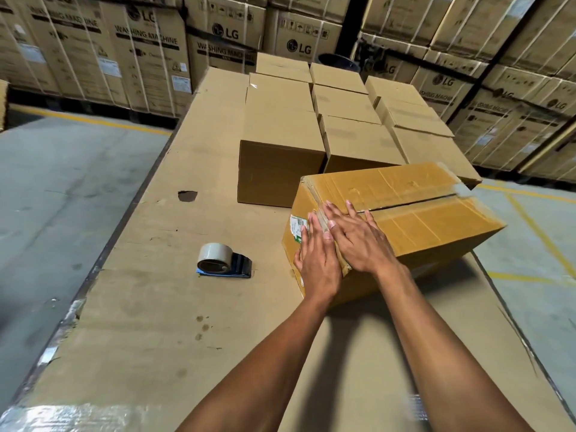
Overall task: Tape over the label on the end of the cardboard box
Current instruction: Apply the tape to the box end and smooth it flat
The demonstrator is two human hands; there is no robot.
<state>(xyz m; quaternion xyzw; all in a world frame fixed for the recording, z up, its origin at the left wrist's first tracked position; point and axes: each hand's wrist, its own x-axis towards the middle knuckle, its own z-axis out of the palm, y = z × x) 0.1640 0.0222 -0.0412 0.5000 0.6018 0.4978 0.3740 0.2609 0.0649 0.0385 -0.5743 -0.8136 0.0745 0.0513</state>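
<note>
A yellow-brown cardboard box point(414, 213) lies at an angle on the cardboard-covered table, its near end turned toward me. A white and green label point(296, 227) sits high on that end, partly covered by my fingers. My left hand point(318, 260) lies flat against the end of the box, fingers spread just right of the label. My right hand point(358, 238) rests flat over the top near corner, fingers pointing left and overlapping the left hand. Neither hand holds anything. A tape dispenser point(223, 261) with a pale roll lies on the table to the left of the box.
Several plain brown boxes point(280, 145) stand in rows behind the angled box. The table surface point(156, 307) is flattened cardboard with a hole point(187, 195) at the left. Stacks of washing-machine cartons point(149, 57) line the back. Concrete floor point(62, 182) lies on both sides.
</note>
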